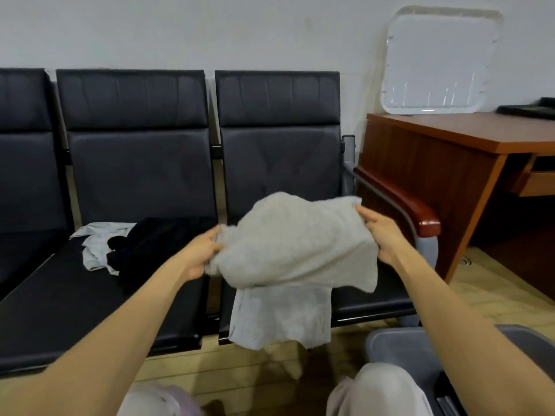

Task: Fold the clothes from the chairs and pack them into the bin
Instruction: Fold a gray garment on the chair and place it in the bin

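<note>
A light grey garment (295, 250) hangs in the air above the right-hand black chair seat (369, 298), bunched at the top with a flat part drooping over the seat's front edge. My left hand (201, 253) grips its left side and my right hand (380, 235) grips its right side near the upper corner. On the middle chair seat (60, 295) lie a black garment (150, 244) and a pale grey-white one (96, 244), partly overlapping. A grey bin (402, 346) stands on the floor at the lower right, partly hidden by my right arm.
A row of black padded chairs lines the wall, ending in a wooden armrest (402, 202) on the right. A wooden desk (450, 151) stands beyond it with a clear plastic lid (435, 61) leaning against the wall. My knees show at the bottom edge.
</note>
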Motion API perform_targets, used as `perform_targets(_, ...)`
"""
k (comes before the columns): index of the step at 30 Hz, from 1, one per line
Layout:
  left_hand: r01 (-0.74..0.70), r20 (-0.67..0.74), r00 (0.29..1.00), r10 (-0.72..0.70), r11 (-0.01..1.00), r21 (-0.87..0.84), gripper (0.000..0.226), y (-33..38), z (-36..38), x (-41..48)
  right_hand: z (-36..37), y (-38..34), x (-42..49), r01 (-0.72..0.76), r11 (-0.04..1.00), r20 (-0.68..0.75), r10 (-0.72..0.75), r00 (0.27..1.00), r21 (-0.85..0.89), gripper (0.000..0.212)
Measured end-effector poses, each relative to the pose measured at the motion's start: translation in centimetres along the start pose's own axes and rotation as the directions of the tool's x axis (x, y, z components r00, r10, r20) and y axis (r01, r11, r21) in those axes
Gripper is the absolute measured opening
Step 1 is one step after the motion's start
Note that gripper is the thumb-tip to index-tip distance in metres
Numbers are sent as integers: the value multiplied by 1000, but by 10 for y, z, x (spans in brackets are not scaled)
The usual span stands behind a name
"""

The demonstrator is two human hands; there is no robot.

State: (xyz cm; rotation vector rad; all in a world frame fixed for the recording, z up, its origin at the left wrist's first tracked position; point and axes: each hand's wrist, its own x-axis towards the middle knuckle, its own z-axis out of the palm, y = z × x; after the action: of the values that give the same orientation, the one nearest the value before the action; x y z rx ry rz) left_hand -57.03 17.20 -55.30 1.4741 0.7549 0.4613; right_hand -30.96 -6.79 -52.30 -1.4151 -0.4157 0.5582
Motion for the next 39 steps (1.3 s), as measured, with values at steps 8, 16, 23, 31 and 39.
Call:
perform_targets(8,369,-134,928,-348,905,211,64,-82,4,26,-22,117,39,-336,692,-134,331,934,-639,36)
perform_targets(16,349,-342,903,-261,909,229,43,-94,5,52,-14,124,67,-199,405,-125,203,971,-892,28)
perform_targets(23,394,-441,870,-218,846,360,33,-92,11,103,6,137,120,-143,398,-88,152,984,-906,49)
perform_targets(31,288,-432,900,-62,829,480,22,-93,0,170,25,154,191,-89,497,-79,41,996,-863,50)
perform_targets(39,207,-121,976,-181,940,270,19,-25,-15,166,36,104,181,36,806,-33,-69,997,-591,16)
